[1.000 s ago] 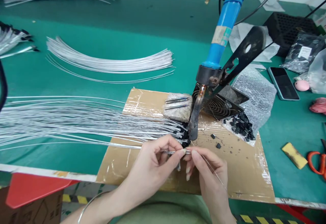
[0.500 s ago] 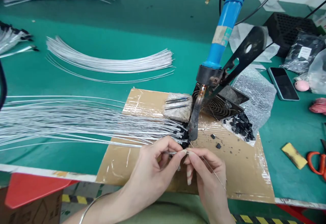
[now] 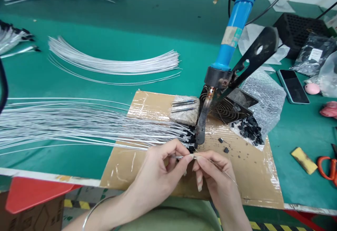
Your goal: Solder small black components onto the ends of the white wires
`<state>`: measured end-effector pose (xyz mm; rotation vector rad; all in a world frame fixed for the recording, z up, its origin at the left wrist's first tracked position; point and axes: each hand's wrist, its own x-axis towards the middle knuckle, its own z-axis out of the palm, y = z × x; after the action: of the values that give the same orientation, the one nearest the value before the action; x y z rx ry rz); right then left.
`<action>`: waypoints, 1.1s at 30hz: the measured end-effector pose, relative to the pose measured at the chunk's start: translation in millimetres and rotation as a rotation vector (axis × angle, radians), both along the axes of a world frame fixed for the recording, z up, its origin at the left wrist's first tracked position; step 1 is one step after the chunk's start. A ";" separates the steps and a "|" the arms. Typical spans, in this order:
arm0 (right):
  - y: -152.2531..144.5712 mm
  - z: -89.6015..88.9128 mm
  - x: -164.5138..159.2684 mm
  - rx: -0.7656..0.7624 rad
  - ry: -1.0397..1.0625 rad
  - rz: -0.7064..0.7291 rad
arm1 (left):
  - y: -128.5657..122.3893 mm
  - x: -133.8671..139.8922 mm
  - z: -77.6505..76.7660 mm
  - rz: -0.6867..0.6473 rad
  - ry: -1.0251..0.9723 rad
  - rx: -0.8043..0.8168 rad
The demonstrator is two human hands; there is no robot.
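My left hand (image 3: 160, 169) is closed, thumb and forefinger pinching a thin silvery cable (image 3: 179, 157). Fingertip to fingertip with it, my right hand (image 3: 219, 175) is closed too, with a fine wire (image 3: 226, 174) running back across its fingers. What exactly lies between the two pinches is too small to make out. Just beyond the hands, a bundle of white-grey cables (image 3: 147, 129) with black ends lies on the cardboard sheet (image 3: 252, 178). Above those ends hangs the bent dark tip of a blue-handled soldering iron (image 3: 228, 45) in a black bracket.
A sponge pad (image 3: 184, 119) with thin rods sits left of the iron, a black fan (image 3: 223, 110) behind it. Small black pieces (image 3: 250, 131) lie on a plastic bag. Rightward are a phone (image 3: 293, 86), yellow sponge (image 3: 304, 160) and orange scissors (image 3: 326, 168). Cut cables (image 3: 113, 64) lie further back.
My right hand has turned slightly and shifted a little to the right, and the fine wire lies at a flatter angle. My left hand keeps its pinch almost unmoved.
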<state>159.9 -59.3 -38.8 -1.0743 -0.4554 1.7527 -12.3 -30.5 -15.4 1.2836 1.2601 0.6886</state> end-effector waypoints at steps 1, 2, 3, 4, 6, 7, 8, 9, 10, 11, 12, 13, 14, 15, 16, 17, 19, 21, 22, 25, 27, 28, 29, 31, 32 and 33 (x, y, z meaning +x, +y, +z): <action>-0.1 -0.5 -1.0 -0.001 0.009 -0.010 | -0.6 0.9 -1.3 0.015 -0.001 0.009; -0.3 -1.0 -2.1 -0.002 0.017 -0.019 | -1.5 1.7 -2.5 0.029 -0.001 0.014; -0.7 -1.4 -3.1 -0.006 0.023 -0.024 | -2.5 2.6 -3.8 0.040 -0.002 0.018; -1.0 -1.7 -4.0 -0.009 0.028 -0.027 | -3.6 3.4 -5.0 0.050 -0.002 0.022; -1.6 -2.1 -5.3 -0.014 0.036 -0.035 | -5.6 4.8 -7.2 0.069 0.001 0.040; -1.7 -2.2 -5.8 -0.013 0.040 -0.039 | -6.3 5.4 -8.3 0.076 0.006 0.055; -1.6 -2.3 -6.2 -0.012 0.042 -0.043 | -6.8 5.8 -9.2 0.086 0.012 0.074; -1.5 -2.5 -6.5 -0.010 0.043 -0.048 | -7.0 6.1 -9.9 0.094 0.019 0.092; -1.3 -2.6 -6.8 -0.008 0.043 -0.051 | -6.9 6.3 -10.5 0.101 0.023 0.105; -1.0 -2.7 -7.1 -0.006 0.042 -0.053 | -6.6 6.3 -10.9 0.103 0.025 0.115; -0.8 -2.8 -7.2 -0.005 0.041 -0.053 | -6.2 6.2 -11.0 0.103 0.025 0.119; -0.7 -2.9 -7.3 -0.006 0.040 -0.053 | -5.9 6.0 -10.9 0.099 0.022 0.117; -0.6 -2.9 -7.3 -0.006 0.040 -0.051 | -5.7 5.8 -10.6 0.097 0.018 0.116; -0.6 -2.7 -7.2 -0.007 0.040 -0.049 | -5.7 5.7 -10.2 0.095 0.017 0.118; -0.6 -2.4 -7.2 -0.008 0.040 -0.049 | -6.0 5.6 -9.9 0.095 0.020 0.123; -0.6 -1.9 -7.3 -0.008 0.040 -0.050 | -6.4 5.6 -9.8 0.096 0.026 0.129; -0.1 -0.3 -8.2 -0.008 0.032 -0.064 | -7.5 6.2 -10.3 0.097 0.032 0.138; 0.9 1.6 -10.3 -0.009 0.009 -0.093 | -8.2 7.5 -11.6 0.102 0.016 0.135; 1.5 2.5 -11.8 -0.009 -0.002 -0.111 | -8.2 8.4 -12.0 0.109 0.004 0.135; 3.1 4.8 -16.3 -0.015 0.005 -0.153 | -7.2 11.6 -10.9 0.139 -0.018 0.162; 3.4 5.8 -18.6 -0.021 0.034 -0.170 | -6.1 13.8 -7.6 0.147 -0.014 0.169; 3.4 6.2 -19.5 -0.023 0.047 -0.178 | -5.6 14.9 -5.7 0.149 -0.008 0.165; 3.3 6.6 -20.1 -0.025 0.055 -0.186 | -5.2 15.8 -3.8 0.149 0.000 0.157; 3.1 7.3 -20.9 -0.028 0.056 -0.200 | -4.7 17.2 -1.2 0.152 0.018 0.135; 3.0 7.5 -21.1 -0.027 0.054 -0.204 | -4.5 17.7 -0.5 0.154 0.022 0.124; 3.0 7.6 -21.2 -0.025 0.053 -0.204 | -4.2 18.0 -0.2 0.156 0.020 0.114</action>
<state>138.7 -56.3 -31.2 -1.0514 -0.2813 1.6052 5.7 -34.7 -15.6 1.2964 1.3640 0.8719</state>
